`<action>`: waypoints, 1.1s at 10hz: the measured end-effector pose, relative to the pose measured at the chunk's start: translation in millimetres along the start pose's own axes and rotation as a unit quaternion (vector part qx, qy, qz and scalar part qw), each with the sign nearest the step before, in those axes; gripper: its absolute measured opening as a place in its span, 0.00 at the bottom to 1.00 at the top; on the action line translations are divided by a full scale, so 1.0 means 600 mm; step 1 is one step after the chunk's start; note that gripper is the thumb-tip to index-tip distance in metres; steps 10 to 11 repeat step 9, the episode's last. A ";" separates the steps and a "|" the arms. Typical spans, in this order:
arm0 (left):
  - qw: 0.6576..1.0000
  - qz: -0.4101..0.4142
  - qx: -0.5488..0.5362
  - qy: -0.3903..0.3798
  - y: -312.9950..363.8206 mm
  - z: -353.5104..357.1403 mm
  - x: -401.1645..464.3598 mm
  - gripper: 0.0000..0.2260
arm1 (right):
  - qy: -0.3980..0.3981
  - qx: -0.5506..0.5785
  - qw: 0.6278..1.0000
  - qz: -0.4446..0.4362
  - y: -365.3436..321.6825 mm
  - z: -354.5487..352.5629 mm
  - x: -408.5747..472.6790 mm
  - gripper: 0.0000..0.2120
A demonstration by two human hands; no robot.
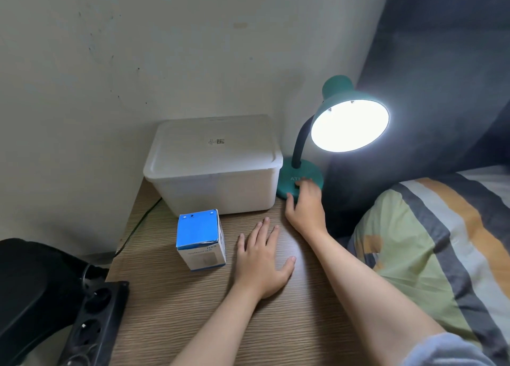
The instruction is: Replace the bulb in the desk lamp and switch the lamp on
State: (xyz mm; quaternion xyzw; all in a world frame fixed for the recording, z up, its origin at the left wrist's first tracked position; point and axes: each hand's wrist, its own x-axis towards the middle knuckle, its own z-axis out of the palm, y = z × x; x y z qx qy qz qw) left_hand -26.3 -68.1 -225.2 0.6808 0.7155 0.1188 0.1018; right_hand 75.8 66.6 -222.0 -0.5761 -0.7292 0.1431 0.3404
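wooden desk (pixel 193 324) fills the lower middle of the head view, pushed against a pale wall (pixel 138 48). striped bedding (pixel 430 241) in yellow, grey and white on the right side, dark fabric rising behind it. white lidded plastic storage box (pixel 215 164) sits at the back of the desk against the wall, small label on its lid. teal desk lamp (pixel 342 109) stands just right of the box at the desk's back right corner, gooseneck curved up, shade tilted toward the camera and glowing bright white, so lamp is lit. bulb itself lost in glare, cannot tell its shape. lamp's round base (pixel 292 178) touches or nearly touches the box's right side. black power strip (pixel 91 321) hangs at the desk's front left edge, black cable (pixel 138 225) running up along the left edge behind the box. dark rounded object at far left, cannot tell what. blue and white bulb box (pixel 201 241) stands upright on the desk in front of the storage box, flap closed, just left of the left hand.

right hand (pixel 306 205) reaches forward with arm extended, fingers curled down onto the front of the lamp base, fingertips on the switch area, thumb at the base's near edge; holding nothing. left hand (pixel 262 261) lies flat palm down on the desk, fingers spread wide, empty, near but apart from the bulb box, well short of the lamp.
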 end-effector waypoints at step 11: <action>0.999 0.005 -0.042 -0.011 -0.002 -0.006 -0.003 0.33 | -0.001 0.001 1.000 0.031 -0.005 0.000 -0.006 0.24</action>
